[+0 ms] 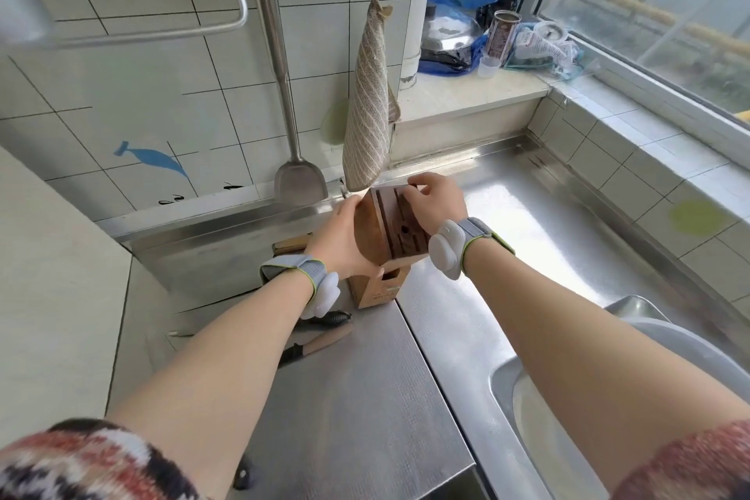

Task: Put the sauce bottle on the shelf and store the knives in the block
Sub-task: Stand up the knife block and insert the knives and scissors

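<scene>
A wooden knife block (389,231) stands on the steel counter (357,398) near the back wall, its slotted top facing me with no knives in it. My left hand (343,239) holds its left side. My right hand (436,199) grips the far top edge, fingers curled over the rim. Beside my left forearm lie a knife with a pale wooden handle (324,341) and a dark ridged handle (330,317); their blades are hidden under the arm. Another wooden piece (292,244) shows behind my left wrist. No sauce bottle is in view.
A striped cloth (365,122) hangs from a hook just above the block, and a metal spatula (298,175) hangs on the tiled wall to its left. A sink (568,398) lies at the right. The window ledge holds a pot lid (446,32), a jar (503,32) and bags.
</scene>
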`<state>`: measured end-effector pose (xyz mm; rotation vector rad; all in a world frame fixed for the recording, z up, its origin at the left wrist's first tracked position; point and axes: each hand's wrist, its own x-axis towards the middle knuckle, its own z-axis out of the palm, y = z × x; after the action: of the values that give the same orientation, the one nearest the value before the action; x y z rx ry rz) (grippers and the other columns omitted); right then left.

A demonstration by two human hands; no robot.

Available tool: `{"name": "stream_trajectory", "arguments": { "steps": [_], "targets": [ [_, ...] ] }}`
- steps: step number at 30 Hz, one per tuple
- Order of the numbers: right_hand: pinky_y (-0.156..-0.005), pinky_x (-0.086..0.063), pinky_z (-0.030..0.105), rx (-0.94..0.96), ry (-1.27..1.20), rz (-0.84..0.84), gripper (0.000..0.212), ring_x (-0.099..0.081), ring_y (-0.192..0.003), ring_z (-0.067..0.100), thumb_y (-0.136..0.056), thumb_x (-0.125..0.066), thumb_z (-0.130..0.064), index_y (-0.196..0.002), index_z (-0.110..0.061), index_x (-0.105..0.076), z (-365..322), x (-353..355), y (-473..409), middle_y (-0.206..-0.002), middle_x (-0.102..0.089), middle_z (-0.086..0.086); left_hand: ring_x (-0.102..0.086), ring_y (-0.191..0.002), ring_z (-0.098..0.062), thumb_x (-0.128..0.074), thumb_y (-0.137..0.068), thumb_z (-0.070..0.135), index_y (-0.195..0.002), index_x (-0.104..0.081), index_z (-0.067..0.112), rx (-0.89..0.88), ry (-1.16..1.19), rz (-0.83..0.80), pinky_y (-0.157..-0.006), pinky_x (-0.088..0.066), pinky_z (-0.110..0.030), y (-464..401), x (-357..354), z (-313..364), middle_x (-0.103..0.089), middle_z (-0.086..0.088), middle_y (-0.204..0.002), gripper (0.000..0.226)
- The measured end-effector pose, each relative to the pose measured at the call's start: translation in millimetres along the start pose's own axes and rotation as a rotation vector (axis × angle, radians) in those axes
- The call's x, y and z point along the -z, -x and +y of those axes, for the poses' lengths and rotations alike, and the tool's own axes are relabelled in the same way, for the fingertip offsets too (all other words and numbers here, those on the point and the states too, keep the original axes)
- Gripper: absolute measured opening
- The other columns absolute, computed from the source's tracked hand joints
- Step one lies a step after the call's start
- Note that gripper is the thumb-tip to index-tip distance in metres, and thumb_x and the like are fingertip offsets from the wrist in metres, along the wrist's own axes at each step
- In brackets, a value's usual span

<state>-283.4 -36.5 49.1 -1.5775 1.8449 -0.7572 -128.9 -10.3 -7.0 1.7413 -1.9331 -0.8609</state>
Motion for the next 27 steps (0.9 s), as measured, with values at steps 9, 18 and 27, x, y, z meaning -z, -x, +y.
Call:
{"name": "stream_trajectory", "arguments": {
  "steps": [9,18,27],
  "targets": [
    [-0.078,-0.042,0.025,0.087,0.003,-0.068,0.04,-0.061,-0.103,0.025,-0.087,-0.053,-0.009,-0.125,-0.021,-0.06,-4.8,-23.2,3.5,-0.109,-0.068,0.009,-0.048,-0.126,-0.022,-0.093,-0.043,0.027,-0.143,-0.024,0.018,0.073,0.117,0.061,-0.102,-0.046,-0.042,3.3,-0.5,-31.0,-0.037,-0.003,-0.144,0.122],
    [-0.083,-0.048,0.032,0.122,-0.016,-0.116,0.038,-0.061,-0.096,0.023,-0.09,-0.053,-0.013,-0.125,-0.026,-0.057,-12.6,-40.3,-0.3,-0.099,-0.062,0.002,-0.053,-0.123,-0.019,-0.088,-0.035,0.036,-0.14,-0.026,0.023,0.108,0.201,0.079,-0.099,-0.049,-0.044,5.9,7.5,-46.8,-0.045,0.001,-0.14,0.123],
    [-0.067,-0.043,0.027,0.112,-0.019,-0.115,0.038,-0.055,-0.079,0.019,-0.092,-0.049,-0.013,-0.126,-0.03,-0.055,-11.7,-46.5,-0.1,-0.085,-0.062,0.003,-0.045,-0.132,-0.021,-0.093,-0.043,0.027,-0.145,-0.022,0.019,0.135,0.2,0.055,-0.108,-0.04,-0.043,6.8,12.1,-50.4,-0.039,-0.002,-0.148,0.125]
  ]
}}
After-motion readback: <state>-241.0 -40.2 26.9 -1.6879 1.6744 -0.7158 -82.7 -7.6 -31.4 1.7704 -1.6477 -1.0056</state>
